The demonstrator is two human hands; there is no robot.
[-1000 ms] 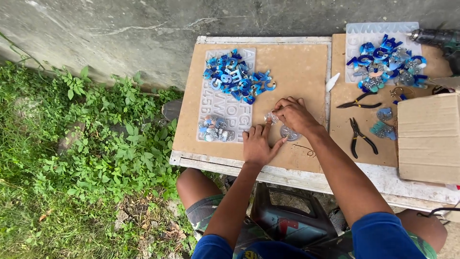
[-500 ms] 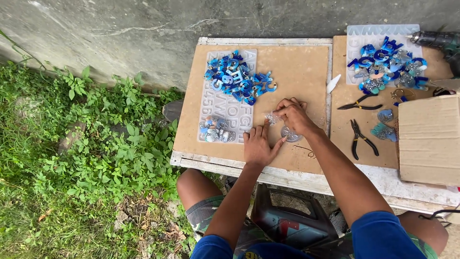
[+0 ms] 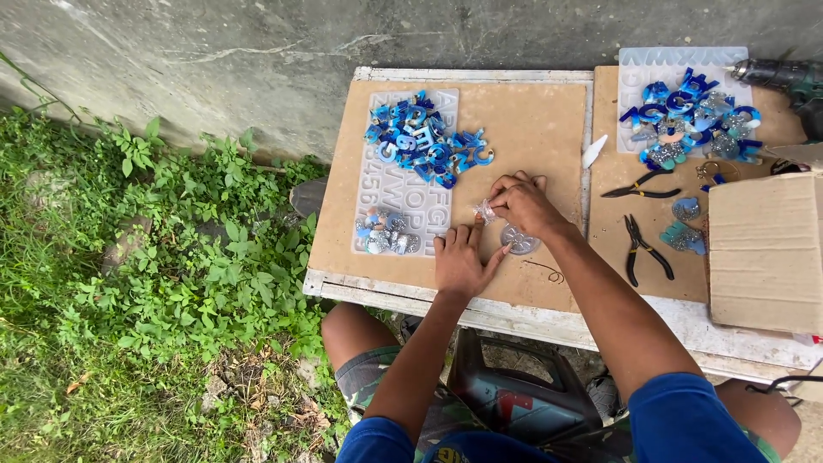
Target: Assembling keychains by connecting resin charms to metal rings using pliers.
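Note:
My right hand (image 3: 523, 203) is closed around a small clear glittery resin piece (image 3: 486, 212) at the middle of a brown board (image 3: 531, 120). My left hand (image 3: 460, 257) lies flat on the board just below it, fingers spread, thumb reaching toward a round silvery resin disc (image 3: 519, 240). A clear silicone letter mould (image 3: 403, 214) lies to the left, with a heap of blue resin letters (image 3: 424, 141) on its upper part and a few pale pieces (image 3: 381, 236) lower down.
A second mould with blue letters (image 3: 686, 116) sits at the back right. Two pliers (image 3: 641, 244) (image 3: 639, 187) lie on the right board, beside a cardboard box (image 3: 763, 249). A power drill (image 3: 776, 75) is at the far right. Weeds (image 3: 171, 274) and a concrete wall (image 3: 214, 60) are to the left.
Both hands stay in place over the board; my right hand's fingers have shifted slightly around the small clear piece.

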